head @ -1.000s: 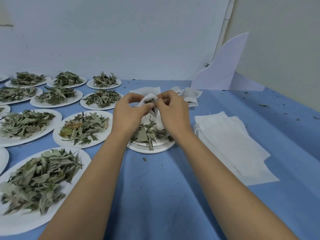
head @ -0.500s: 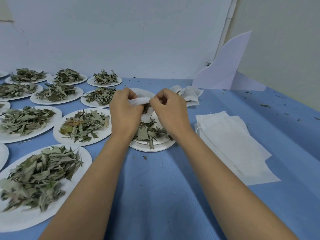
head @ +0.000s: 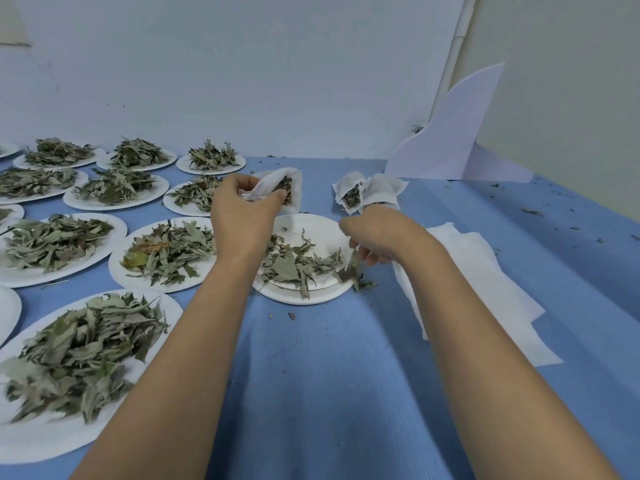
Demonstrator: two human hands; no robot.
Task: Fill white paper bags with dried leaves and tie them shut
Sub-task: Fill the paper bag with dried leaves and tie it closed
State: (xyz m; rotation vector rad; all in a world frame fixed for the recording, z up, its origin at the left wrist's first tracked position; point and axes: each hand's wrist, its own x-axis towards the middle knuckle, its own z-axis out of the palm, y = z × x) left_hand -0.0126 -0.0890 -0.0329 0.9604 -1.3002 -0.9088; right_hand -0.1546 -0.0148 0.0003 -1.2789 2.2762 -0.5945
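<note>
My left hand (head: pixel 244 216) grips a white paper bag (head: pixel 277 183) by its mouth, above the far side of a white plate (head: pixel 311 292). Dried leaves show inside the bag. My right hand (head: pixel 377 233) is down at the plate's right rim, fingers curled around a few dried leaves (head: pixel 349 268). More dried leaves (head: pixel 294 265) lie spread on the plate's near half. Two filled bags (head: pixel 367 190) rest on the blue cloth behind my right hand. A stack of flat empty bags (head: pixel 485 271) lies to the right, partly under my right forearm.
Several plates of dried leaves (head: pixel 69 355) cover the left side of the blue cloth (head: pixel 329 375). Leaf crumbs are scattered at the right. A white card (head: pixel 453 140) leans against the back wall in the corner.
My hands have separated. The left one kept the bag and lifted it slightly back; the right one let go and dropped to the leaves at the plate's right edge.
</note>
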